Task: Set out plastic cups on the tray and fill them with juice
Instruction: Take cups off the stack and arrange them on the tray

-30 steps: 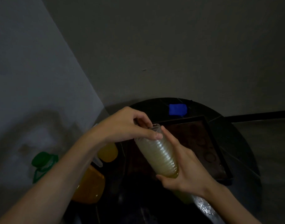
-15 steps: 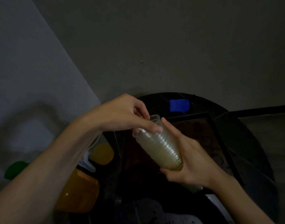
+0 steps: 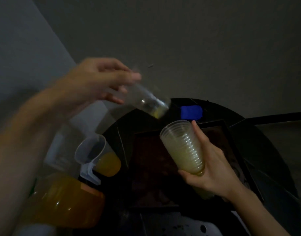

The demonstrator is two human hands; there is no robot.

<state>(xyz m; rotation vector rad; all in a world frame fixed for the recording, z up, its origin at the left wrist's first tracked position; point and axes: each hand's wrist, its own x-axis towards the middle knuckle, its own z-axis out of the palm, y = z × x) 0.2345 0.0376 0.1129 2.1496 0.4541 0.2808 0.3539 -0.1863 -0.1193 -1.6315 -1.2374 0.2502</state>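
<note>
My right hand (image 3: 209, 171) grips a stack of clear ribbed plastic cups (image 3: 184, 147), tilted, above the dark rectangular tray (image 3: 146, 160). My left hand (image 3: 98, 82), blurred, holds a single clear plastic cup (image 3: 146, 101) by its rim, up and left of the stack and apart from it. The tray lies on a round dark table (image 3: 265, 150). A clear measuring jug (image 3: 97, 155) part full of orange juice stands left of the tray. A large orange juice bottle (image 3: 64, 203) sits in front of the jug.
A blue object (image 3: 191, 112) rests on the table beyond the tray. Grey walls meet in a corner behind. A pale speckled surface (image 3: 189, 227) shows at the bottom edge. The scene is dim.
My left hand has pulled one cup off the top of the stack and lifted it up and to the left. The right hand still holds the stack.
</note>
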